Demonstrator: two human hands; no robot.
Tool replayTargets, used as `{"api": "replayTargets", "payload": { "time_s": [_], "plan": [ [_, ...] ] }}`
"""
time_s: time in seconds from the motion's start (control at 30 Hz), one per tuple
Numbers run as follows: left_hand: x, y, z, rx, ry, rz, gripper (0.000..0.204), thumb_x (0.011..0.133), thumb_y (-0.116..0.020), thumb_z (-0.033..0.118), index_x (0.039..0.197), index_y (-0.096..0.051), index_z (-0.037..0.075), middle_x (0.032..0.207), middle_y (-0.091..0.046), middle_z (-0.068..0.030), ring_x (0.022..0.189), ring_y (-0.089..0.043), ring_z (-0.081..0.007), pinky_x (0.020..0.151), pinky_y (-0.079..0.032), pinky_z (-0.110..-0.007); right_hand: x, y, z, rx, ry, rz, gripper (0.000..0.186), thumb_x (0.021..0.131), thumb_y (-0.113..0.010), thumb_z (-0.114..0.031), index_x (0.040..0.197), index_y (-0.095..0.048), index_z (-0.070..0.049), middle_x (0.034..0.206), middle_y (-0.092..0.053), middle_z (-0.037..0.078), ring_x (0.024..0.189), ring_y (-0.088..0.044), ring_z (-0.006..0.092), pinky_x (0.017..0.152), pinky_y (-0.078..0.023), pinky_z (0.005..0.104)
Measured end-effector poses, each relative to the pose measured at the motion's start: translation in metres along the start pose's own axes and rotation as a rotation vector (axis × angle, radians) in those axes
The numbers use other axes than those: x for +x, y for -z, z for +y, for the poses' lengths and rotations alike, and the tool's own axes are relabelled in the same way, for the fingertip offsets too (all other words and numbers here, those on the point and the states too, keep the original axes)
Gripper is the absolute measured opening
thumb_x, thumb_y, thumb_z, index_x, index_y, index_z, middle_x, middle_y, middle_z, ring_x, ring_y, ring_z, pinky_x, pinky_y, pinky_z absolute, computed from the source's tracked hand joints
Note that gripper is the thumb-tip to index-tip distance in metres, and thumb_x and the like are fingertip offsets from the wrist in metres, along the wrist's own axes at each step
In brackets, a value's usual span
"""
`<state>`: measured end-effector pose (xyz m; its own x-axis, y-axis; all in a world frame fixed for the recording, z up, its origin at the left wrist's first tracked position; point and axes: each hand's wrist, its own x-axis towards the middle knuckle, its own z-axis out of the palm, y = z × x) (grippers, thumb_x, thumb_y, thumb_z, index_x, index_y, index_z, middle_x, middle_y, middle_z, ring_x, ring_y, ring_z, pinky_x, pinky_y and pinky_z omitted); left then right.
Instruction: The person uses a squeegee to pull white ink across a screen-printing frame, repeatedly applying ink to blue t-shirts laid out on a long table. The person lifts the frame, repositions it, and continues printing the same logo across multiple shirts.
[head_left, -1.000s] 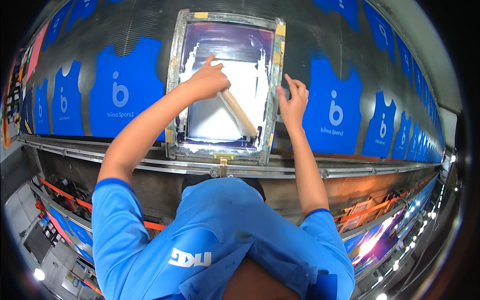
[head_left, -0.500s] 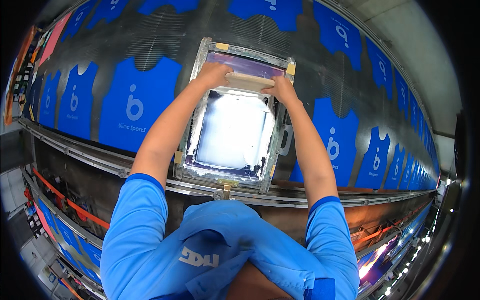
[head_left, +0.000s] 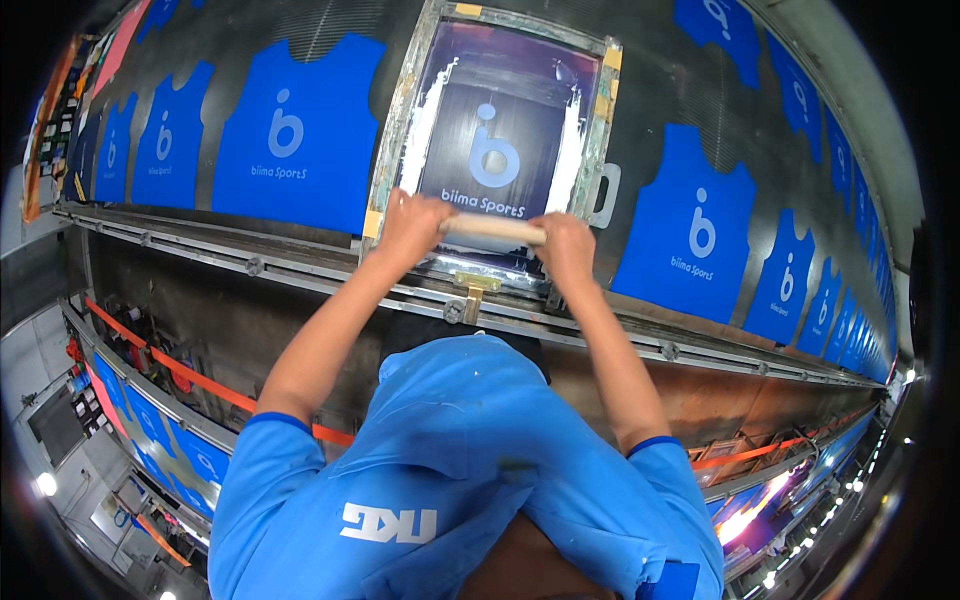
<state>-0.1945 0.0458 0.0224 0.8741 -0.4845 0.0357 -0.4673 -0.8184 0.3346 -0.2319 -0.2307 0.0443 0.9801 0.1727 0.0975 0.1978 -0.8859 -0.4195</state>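
A wooden-handled squeegee (head_left: 492, 230) lies across the lower part of a screen-printing frame (head_left: 612, 90). My left hand (head_left: 410, 230) is closed on its left end, and my right hand (head_left: 567, 250) grips the right end. Above the squeegee, the dark mesh (head_left: 445, 150) shows a pale round-letter design with lettering beneath. Streaks of white ink (head_left: 425, 115) run along both sides of the mesh. The squeegee's blade and the ink beneath my hands are mostly hidden.
Blue fabric vest panels (head_left: 300, 135) with pale prints lie left of the frame, and more blue panels (head_left: 690, 240) lie to the right on the long dark table. A metal rail (head_left: 255, 266) runs along the near edge. A white handle (head_left: 606, 195) sticks out beside the frame.
Both hands have drawn the squeegee from the frame's far end toward me. The white ink that covered the mesh has cleared from its middle, uncovering the design.
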Motion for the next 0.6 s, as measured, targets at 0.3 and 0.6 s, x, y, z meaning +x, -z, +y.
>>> {"api": "replayTargets", "payload": {
  "time_s": [0.3, 0.6],
  "plan": [
    [0.088, 0.028, -0.021, -0.037, 0.006, -0.099, 0.013, 0.075, -0.080, 0.022, 0.088, -0.076, 0.020, 0.078, -0.073, -0.0065, 0.078, -0.069, -0.0260, 0.085, -0.038, -0.044, 0.082, 0.018, 0.034, -0.087, -0.039, -0.092, 0.021, 0.070, -0.085, -0.022, 0.089, -0.079, -0.015, 0.082, -0.072, 0.011, 0.084, -0.069, 0.0316, 0.075, -0.055, 0.0461],
    [0.278, 0.046, -0.074, 0.011, -0.025, -0.090, 0.029, 0.070, -0.084, 0.031, 0.095, -0.078, 0.017, 0.087, -0.075, -0.0120, 0.088, -0.072, -0.0346, 0.081, -0.049, -0.051, 0.251, 0.049, 0.083, -0.226, -0.266, -0.186, 0.048, 0.067, -0.088, -0.048, 0.089, -0.077, -0.008, 0.084, -0.074, 0.015, 0.086, -0.071, 0.0346, 0.076, -0.056, 0.0461]
  ]
}}
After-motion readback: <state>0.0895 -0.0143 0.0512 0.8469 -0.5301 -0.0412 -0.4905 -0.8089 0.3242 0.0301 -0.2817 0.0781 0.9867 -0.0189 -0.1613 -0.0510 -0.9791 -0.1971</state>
